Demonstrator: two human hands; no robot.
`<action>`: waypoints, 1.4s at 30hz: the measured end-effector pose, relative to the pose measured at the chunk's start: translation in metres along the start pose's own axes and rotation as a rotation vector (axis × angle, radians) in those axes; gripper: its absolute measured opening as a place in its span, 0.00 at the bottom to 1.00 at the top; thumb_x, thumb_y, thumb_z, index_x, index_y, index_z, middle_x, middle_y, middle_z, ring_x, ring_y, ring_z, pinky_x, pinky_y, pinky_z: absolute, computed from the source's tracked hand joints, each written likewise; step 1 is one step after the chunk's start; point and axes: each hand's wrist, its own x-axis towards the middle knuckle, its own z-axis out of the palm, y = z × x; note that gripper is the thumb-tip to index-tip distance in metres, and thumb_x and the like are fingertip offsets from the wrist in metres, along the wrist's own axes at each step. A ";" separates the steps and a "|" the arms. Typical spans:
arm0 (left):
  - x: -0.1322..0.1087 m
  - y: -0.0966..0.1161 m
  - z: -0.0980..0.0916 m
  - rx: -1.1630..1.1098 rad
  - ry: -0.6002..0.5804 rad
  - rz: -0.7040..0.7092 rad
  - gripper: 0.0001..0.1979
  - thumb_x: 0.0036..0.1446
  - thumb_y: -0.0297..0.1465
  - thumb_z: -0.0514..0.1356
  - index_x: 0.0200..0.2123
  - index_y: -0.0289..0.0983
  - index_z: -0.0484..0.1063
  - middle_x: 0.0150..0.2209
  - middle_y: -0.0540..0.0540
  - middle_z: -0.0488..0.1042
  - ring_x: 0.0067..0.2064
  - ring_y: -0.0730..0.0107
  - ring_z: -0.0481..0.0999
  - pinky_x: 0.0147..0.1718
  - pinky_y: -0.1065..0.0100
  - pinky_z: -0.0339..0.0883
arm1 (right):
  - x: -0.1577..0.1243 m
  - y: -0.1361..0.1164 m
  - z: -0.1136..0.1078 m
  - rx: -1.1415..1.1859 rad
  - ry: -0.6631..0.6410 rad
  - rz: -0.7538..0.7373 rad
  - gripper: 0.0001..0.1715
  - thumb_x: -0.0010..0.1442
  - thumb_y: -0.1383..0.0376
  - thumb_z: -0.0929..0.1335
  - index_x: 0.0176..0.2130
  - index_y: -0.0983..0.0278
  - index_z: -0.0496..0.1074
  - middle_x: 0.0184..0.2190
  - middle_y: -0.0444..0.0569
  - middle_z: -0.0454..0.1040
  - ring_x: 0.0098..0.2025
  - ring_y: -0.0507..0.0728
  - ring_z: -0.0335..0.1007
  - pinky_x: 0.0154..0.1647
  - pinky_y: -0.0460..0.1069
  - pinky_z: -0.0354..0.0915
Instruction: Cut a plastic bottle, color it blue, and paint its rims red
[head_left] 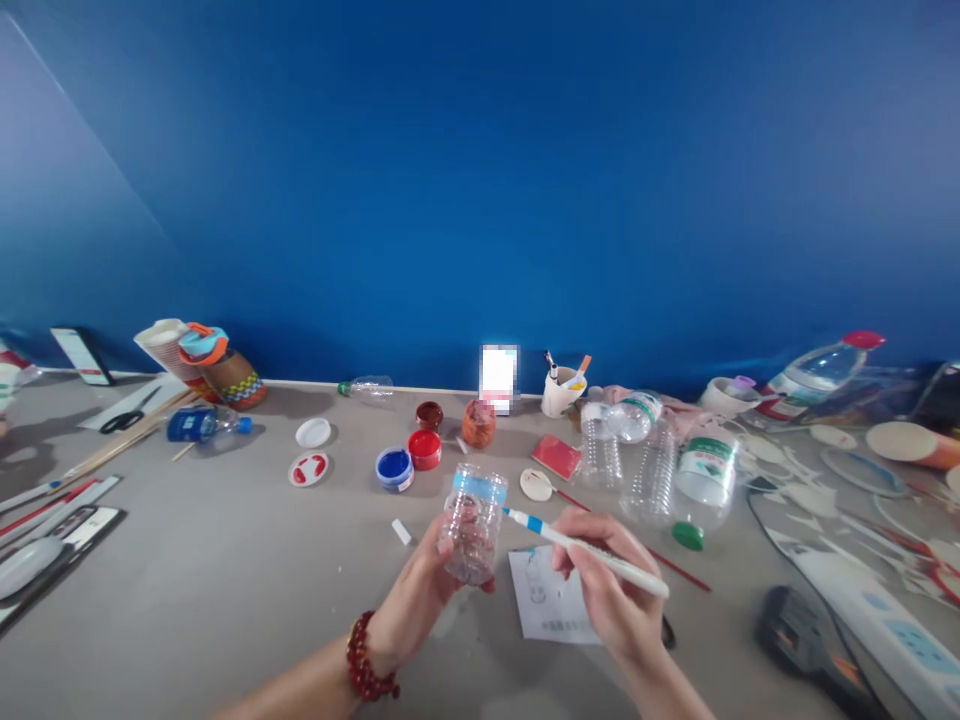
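My left hand [427,570] is wrapped round a clear plastic bottle piece [474,535], holding it upright above the table. A light blue band [480,487] runs round its upper part. My right hand [611,580] grips a white marker [600,558] with a blue collar, its tip pointing left at the bottle piece, at or very near its right side. Below my right hand lies a white paper [551,610] with small line drawings on it. Open pots of blue paint [394,468] and red paint [424,449] stand just beyond my left hand.
Several clear bottles [645,470] crowd the right side, near a glue gun [810,640] and a power strip [892,630]. A white cup [562,392] with pens stands at the back. Scissors [127,412], a blue-labelled bottle [202,424] and a brown flask [232,375] lie or stand left.
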 end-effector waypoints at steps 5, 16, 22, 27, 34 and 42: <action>-0.003 0.000 0.004 0.015 0.037 -0.043 0.21 0.60 0.42 0.62 0.53 0.39 0.73 0.41 0.41 0.74 0.38 0.60 0.75 0.40 0.57 0.69 | -0.003 0.001 0.000 -0.018 -0.056 0.006 0.05 0.64 0.68 0.67 0.41 0.60 0.74 0.26 0.46 0.75 0.26 0.52 0.67 0.26 0.47 0.64; -0.006 0.001 0.003 0.059 0.025 -0.039 0.19 0.62 0.42 0.59 0.53 0.40 0.74 0.44 0.42 0.73 0.40 0.60 0.74 0.42 0.55 0.70 | 0.005 -0.004 0.004 -0.040 -0.172 -0.075 0.06 0.64 0.68 0.67 0.37 0.60 0.75 0.22 0.44 0.74 0.25 0.53 0.66 0.26 0.48 0.63; -0.007 0.001 0.004 0.055 0.035 -0.061 0.20 0.62 0.42 0.60 0.53 0.39 0.74 0.43 0.41 0.74 0.40 0.59 0.74 0.41 0.56 0.71 | 0.003 0.000 0.005 0.020 -0.073 -0.021 0.06 0.65 0.67 0.67 0.39 0.61 0.75 0.24 0.46 0.75 0.25 0.53 0.67 0.26 0.48 0.63; -0.008 0.001 0.004 0.031 0.040 -0.068 0.21 0.62 0.42 0.59 0.54 0.38 0.74 0.44 0.40 0.74 0.40 0.59 0.74 0.41 0.55 0.71 | 0.002 0.002 0.005 0.028 -0.074 0.009 0.06 0.65 0.66 0.67 0.39 0.61 0.75 0.24 0.47 0.75 0.26 0.54 0.67 0.26 0.49 0.63; -0.007 0.000 0.005 -0.015 0.025 -0.093 0.20 0.62 0.43 0.59 0.52 0.38 0.75 0.42 0.41 0.76 0.37 0.60 0.76 0.40 0.57 0.70 | 0.001 0.000 0.008 0.030 -0.154 -0.038 0.06 0.64 0.65 0.67 0.36 0.61 0.76 0.22 0.46 0.75 0.25 0.55 0.67 0.26 0.50 0.63; -0.007 0.000 0.006 -0.046 0.043 -0.124 0.22 0.59 0.44 0.61 0.51 0.37 0.76 0.41 0.40 0.79 0.36 0.59 0.77 0.39 0.57 0.71 | 0.001 -0.001 0.008 0.038 -0.116 -0.029 0.07 0.65 0.65 0.67 0.37 0.62 0.76 0.22 0.46 0.75 0.25 0.54 0.68 0.26 0.49 0.63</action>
